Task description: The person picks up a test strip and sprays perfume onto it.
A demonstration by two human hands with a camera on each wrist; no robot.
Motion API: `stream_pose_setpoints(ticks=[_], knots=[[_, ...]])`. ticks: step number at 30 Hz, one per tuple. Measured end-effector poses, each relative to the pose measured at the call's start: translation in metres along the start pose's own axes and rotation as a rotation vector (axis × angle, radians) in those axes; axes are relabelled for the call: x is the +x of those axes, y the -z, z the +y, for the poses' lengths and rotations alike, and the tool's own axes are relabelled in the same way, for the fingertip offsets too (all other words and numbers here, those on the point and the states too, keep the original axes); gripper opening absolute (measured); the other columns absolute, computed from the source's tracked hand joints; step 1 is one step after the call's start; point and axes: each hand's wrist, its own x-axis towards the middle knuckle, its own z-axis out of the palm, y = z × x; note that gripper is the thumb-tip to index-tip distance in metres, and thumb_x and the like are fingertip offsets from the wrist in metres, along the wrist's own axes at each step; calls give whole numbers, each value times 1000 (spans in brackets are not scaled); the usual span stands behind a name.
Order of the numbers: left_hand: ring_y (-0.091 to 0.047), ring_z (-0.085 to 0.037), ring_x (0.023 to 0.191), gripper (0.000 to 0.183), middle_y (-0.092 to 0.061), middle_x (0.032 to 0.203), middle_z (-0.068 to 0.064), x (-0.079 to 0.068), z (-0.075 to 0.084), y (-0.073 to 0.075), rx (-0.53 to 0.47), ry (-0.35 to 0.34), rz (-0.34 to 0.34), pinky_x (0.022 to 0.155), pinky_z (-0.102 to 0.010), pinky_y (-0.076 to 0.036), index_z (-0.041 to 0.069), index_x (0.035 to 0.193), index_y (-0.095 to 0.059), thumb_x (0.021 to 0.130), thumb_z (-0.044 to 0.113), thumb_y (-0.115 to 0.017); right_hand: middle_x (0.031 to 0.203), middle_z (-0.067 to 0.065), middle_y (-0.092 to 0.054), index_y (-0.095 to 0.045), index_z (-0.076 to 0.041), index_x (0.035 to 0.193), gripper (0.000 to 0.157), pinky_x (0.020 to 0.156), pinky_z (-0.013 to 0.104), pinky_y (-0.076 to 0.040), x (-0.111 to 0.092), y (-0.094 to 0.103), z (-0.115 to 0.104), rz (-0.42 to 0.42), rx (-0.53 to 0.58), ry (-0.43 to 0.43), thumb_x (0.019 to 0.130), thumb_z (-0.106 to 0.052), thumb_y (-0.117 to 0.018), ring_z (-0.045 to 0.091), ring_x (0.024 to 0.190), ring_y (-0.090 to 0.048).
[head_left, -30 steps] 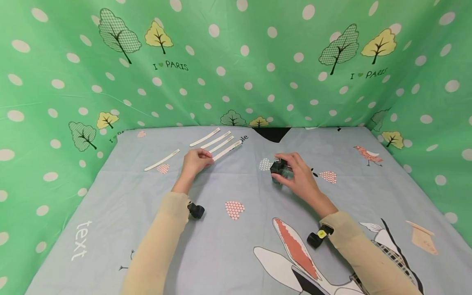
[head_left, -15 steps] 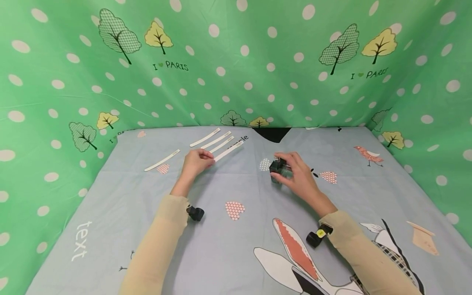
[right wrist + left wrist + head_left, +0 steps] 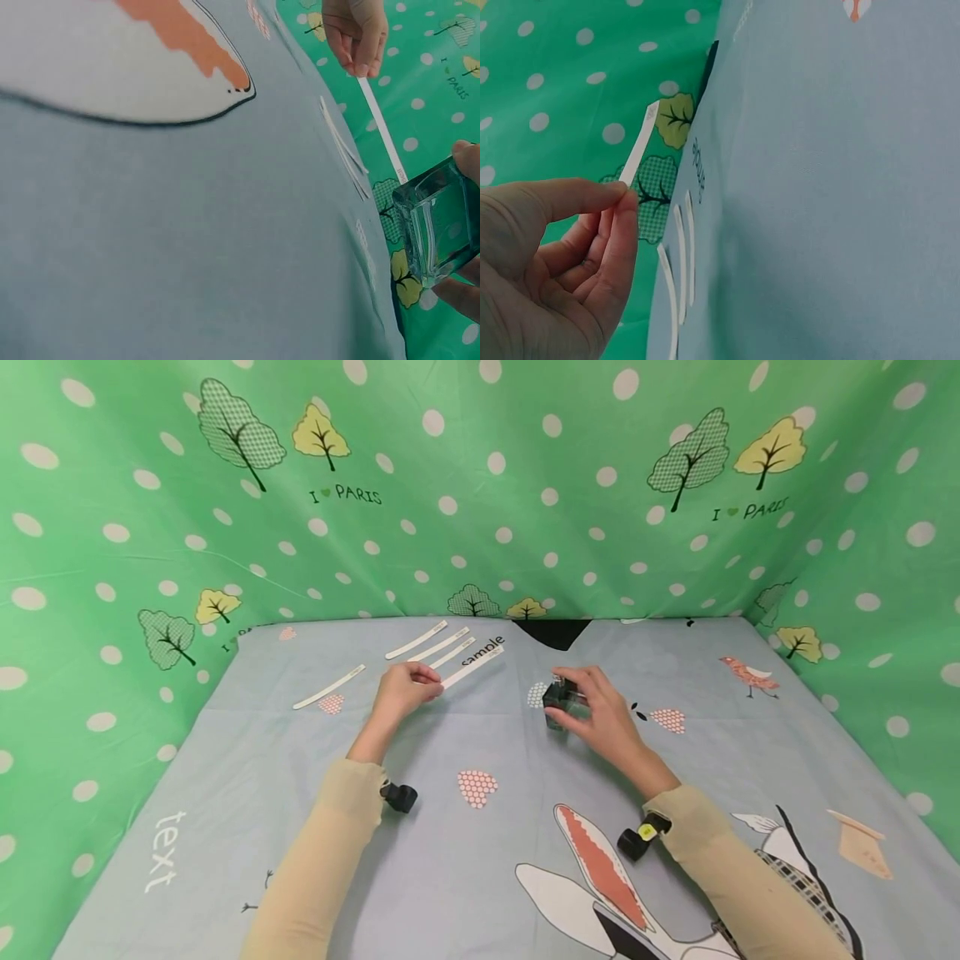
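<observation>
Strips (image 3: 474,668) number five in the head view, with twelve o'clock at the far edge. One, the held strip (image 3: 640,144), is pinched between thumb and forefinger of the left hand (image 3: 408,688), its free end pointing to two o'clock. Four lie on the blue-grey cloth (image 3: 435,860): three strips (image 3: 417,643) side by side just beyond that hand, towards twelve and one, and a lone strip (image 3: 331,688) at its nine. One bottle (image 3: 442,221), of clear greenish glass, is gripped by the right hand (image 3: 609,722), thumb and fingers on opposite sides; it is at the left hand's three o'clock, apart from the held strip. Fingers cover part of the bottle, so the dark piece at its top is perhaps a cap. Two black cameras (image 3: 400,797) sit at the wrists, one beside each of two pale sleeves (image 3: 356,802). One printed word, "sample" (image 3: 483,652), shows beside the held strip; one printed bird (image 3: 748,673) is at the right hand's two. Behind, two large pairs of trees (image 3: 242,435) are printed high on the green curtain (image 3: 525,510), at eleven and one.
</observation>
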Motion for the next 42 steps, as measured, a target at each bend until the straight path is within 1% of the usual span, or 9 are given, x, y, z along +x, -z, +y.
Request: stream_pose_setpoints(ticks=[7,14,21,28,32,42], knots=[[-63,-9,69,16,-72,96,-13,-5,5,-1,-1,-4,-1,68,-22,-57,3,98,-70,84,9,-74,113,14,-56,-55,-19,136,63,80,41,-62,1,-1,-1,-2,12,-7,80,-19,-84,29,98,-65],[-63,-11,72,18,-72,99,-15,-9,9,-2,-4,-9,-19,72,-24,-59,1,101,-70,85,8,-74,114,14,-56,-55,-19,136,63,80,41,-62,1,-2,-1,-4,10,-11,80,-19,-84,29,98,-65],[-63,-13,75,16,-72,98,-14,-10,10,-4,15,-8,-19,70,-21,-56,3,98,-70,84,10,-74,112,13,-56,-56,-20,136,63,79,40,-62,0,-1,0,1,-2,-5,80,-20,-85,28,97,-65],[-62,-16,78,15,-71,97,-13,-14,13,-3,12,-4,-22,71,-24,-58,3,97,-69,84,9,-74,111,13,-56,-56,-20,135,63,76,40,-61,-1,-1,1,6,-22,9,79,-20,-85,26,93,-64],[-62,-16,78,14,-70,96,-13,-17,14,-2,5,-5,-23,72,-24,-59,3,96,-69,84,8,-74,112,13,-57,-57,-19,135,63,75,40,-61,-2,-2,1,6,-26,13,79,-21,-85,26,94,-64],[-63,-18,81,15,-70,97,-13,-21,17,-2,-5,-16,-34,74,-26,-60,3,97,-69,84,8,-74,111,13,-56,-58,-18,133,61,72,39,-58,-3,-4,3,7,-28,36,79,-21,-85,25,91,-62]])
